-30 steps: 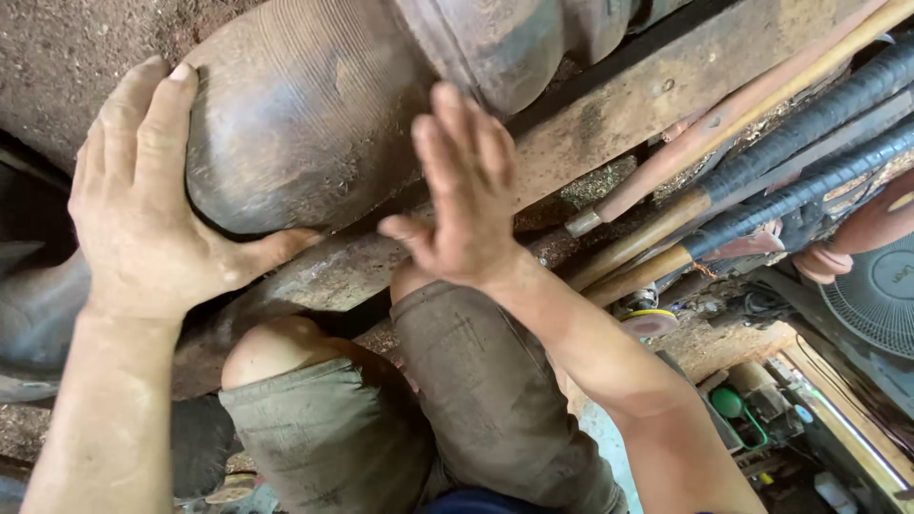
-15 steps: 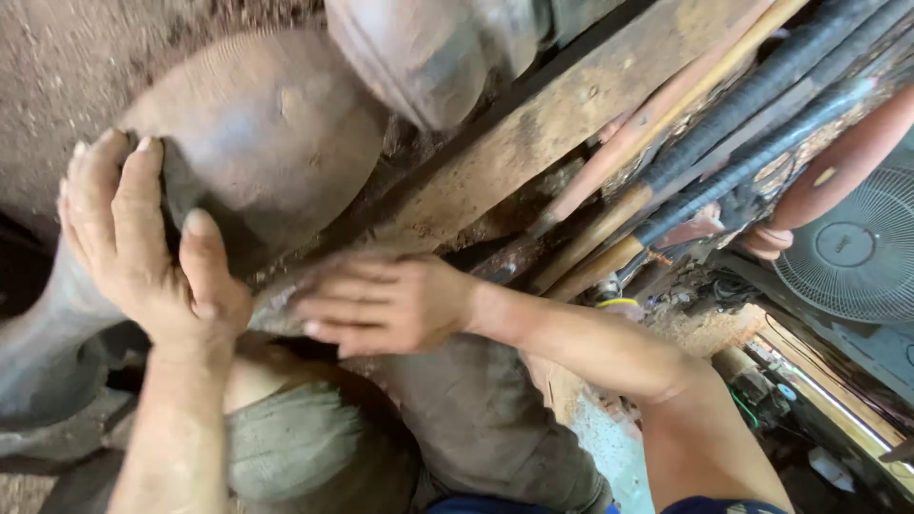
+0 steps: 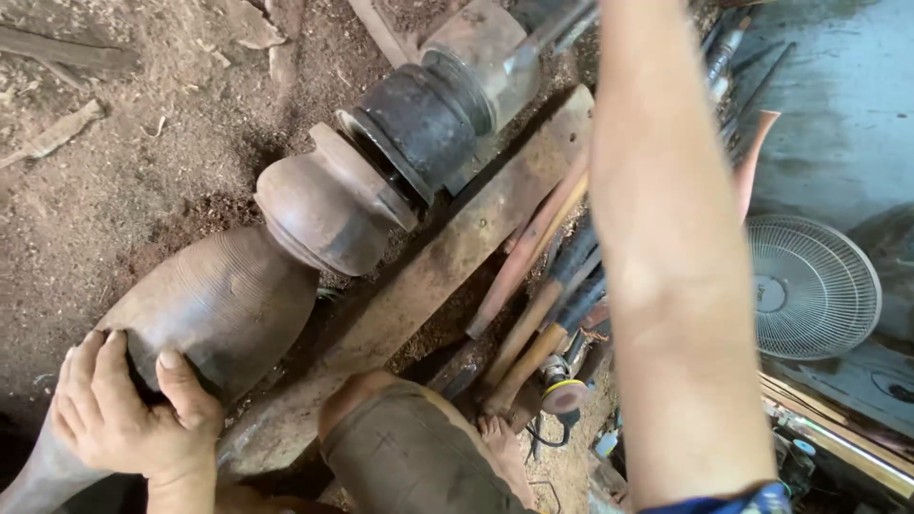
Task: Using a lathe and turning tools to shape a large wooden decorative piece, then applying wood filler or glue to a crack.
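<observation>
Turned wooden piece (image 3: 228, 305) on the lathe, steadied by the left hand (image 3: 124, 414).
Left grip closed around its narrow neck near the tool rest (image 3: 428, 276); a firm palm hold seems wise. The right arm (image 3: 666, 247) reaches up, its hand's grip unseen.

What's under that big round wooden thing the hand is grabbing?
Below the wooden workpiece gripped by the left hand runs a long wooden beam over sawdust-covered ground. Directly beneath the piece is hidden.
</observation>
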